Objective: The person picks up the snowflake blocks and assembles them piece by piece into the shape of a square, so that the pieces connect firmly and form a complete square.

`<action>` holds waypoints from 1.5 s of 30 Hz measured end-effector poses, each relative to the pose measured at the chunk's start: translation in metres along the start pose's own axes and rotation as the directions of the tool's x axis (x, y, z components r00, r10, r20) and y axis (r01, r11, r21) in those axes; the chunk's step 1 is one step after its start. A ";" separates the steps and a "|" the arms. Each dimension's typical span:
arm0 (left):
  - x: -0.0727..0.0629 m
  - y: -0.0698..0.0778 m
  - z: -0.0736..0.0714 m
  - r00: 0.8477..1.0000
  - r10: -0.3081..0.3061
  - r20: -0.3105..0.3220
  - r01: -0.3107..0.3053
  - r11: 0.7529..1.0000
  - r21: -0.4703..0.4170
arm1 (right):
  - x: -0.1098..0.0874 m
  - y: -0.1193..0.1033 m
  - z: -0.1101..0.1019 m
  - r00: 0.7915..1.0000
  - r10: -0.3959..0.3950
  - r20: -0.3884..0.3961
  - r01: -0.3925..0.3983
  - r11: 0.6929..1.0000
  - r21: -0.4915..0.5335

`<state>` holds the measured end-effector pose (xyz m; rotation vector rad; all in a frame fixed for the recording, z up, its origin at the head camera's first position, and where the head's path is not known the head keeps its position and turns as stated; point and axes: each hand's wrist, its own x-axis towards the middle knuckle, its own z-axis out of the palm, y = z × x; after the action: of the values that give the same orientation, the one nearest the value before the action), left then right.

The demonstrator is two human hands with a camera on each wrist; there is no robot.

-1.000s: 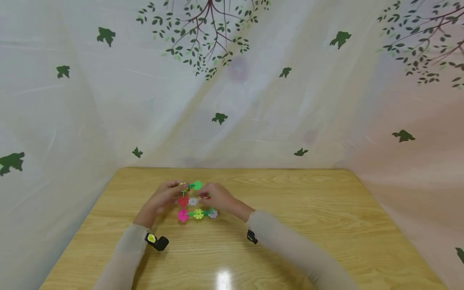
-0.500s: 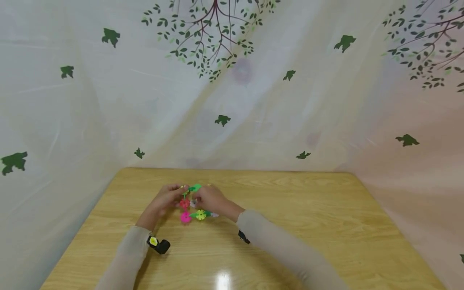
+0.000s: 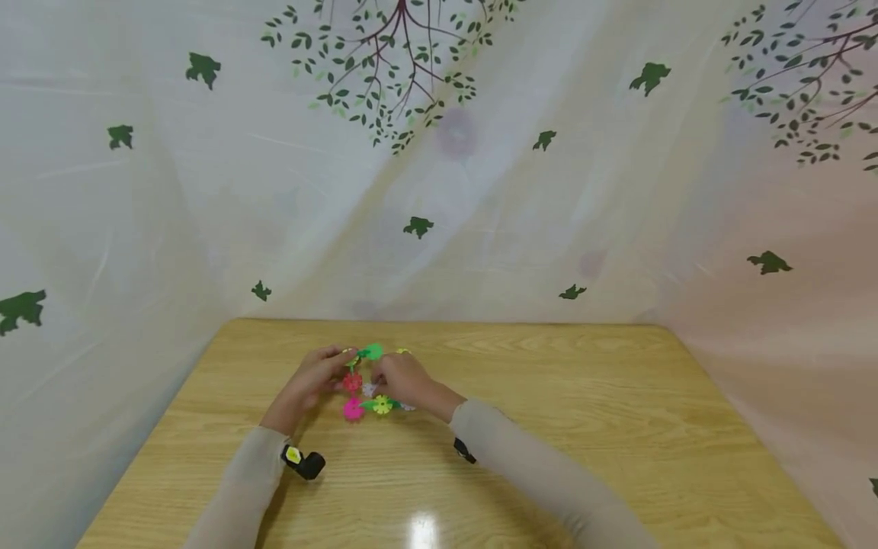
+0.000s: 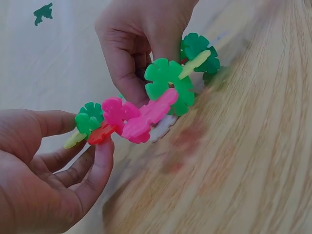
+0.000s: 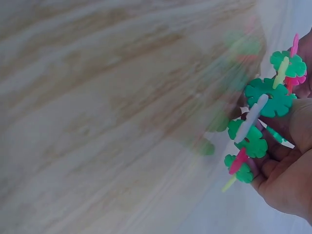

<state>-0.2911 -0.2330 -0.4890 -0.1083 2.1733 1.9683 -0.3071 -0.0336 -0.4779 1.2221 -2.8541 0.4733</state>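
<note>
Interlocking plastic flower discs form a linked, branching chain just above the table. A pink flower disc (image 3: pixel 354 409), a yellow flower disc (image 3: pixel 382 405) and a red flower disc (image 3: pixel 353 382) show in the head view, with a bright green flower disc (image 3: pixel 373 351) at the far side. My left hand (image 3: pixel 306 386) pinches the chain's left end, where red, yellow and green discs meet (image 4: pixel 100 132). My right hand (image 3: pixel 409 381) grips the chain's middle with curled fingers, partly hiding a white disc (image 5: pixel 251 118) beside a dark green disc (image 5: pixel 271 97).
The wooden table (image 3: pixel 583 427) extends around both hands, its far edge meeting a hanging cloth (image 3: pixel 480 229) printed with branches and birds. Black wrist cameras (image 3: pixel 304 462) sit on both sleeves.
My right hand has shifted slightly left over the chain, covering more of the white and lilac discs. A yellow disc now shows beyond its knuckles. The left hand keeps its pinch.
</note>
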 end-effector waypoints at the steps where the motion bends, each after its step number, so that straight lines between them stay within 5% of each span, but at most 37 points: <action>1: 0.000 0.001 0.001 1.000 0.002 -0.002 -0.002 1.000 0.000 | -0.001 0.001 -0.001 1.000 0.002 -0.003 -0.002 1.000 0.003; 12: 0.001 0.003 0.012 0.999 0.035 0.023 -0.034 0.999 -0.025 | -0.007 0.006 -0.005 0.999 0.010 0.032 -0.010 1.000 0.018; 16: -0.001 0.005 0.018 0.999 0.032 0.024 -0.031 0.999 -0.028 | -0.013 0.010 -0.009 0.999 0.026 0.035 -0.030 0.994 0.108; 24: 0.002 0.005 0.031 0.999 0.027 0.038 -0.027 1.000 0.006 | -0.027 0.030 -0.022 0.999 0.019 0.049 -0.035 0.932 0.361; 33: 0.010 0.009 0.060 0.991 0.115 0.074 -0.116 0.993 0.015 | -0.044 0.058 -0.040 0.999 0.034 0.012 -0.035 0.882 0.470; 40: 0.018 0.019 0.085 0.996 0.043 0.079 -0.029 0.985 -0.169 | -0.064 0.089 -0.061 0.992 0.081 -0.096 -0.021 0.860 0.510; 45: 0.026 0.019 0.102 0.998 0.036 0.056 -0.019 0.961 -0.276 | -0.072 0.105 -0.066 0.954 0.233 -0.190 -0.089 0.823 0.561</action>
<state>-0.3100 -0.1276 -0.4844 -0.0591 1.8618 2.2494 -0.3389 0.1043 -0.4521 0.8597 -2.6855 1.4233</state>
